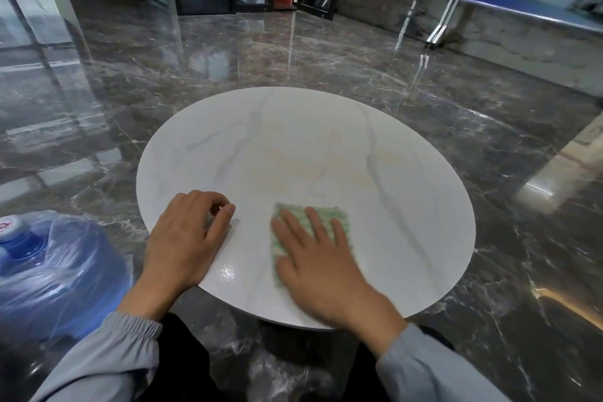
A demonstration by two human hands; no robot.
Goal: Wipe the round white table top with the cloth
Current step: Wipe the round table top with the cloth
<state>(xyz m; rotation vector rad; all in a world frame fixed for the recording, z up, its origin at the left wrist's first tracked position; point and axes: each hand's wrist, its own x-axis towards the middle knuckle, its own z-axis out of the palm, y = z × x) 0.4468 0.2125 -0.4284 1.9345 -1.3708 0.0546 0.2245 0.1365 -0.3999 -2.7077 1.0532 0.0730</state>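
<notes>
Two grey sleeves [107, 359] reach forward from the bottom of the view. The right hand [321, 266] lies flat, fingers straight and spread, pressing down on a green-and-white checked cloth [326, 210] without clutching it. The cloth lies under that palm on the near part of the round white table top [326, 147], its far edge showing past the fingertips. Just left of the cloth, the left hand [187, 238] rests on the table's near edge, fingers loosely curled, holding nothing. Further left of that hand, a blue water-cooler bottle [62, 271] in clear plastic wrap stands on the floor. Pale veined marble stretches beyond both hands, then glossy dark marble floor [228, 59].
</notes>
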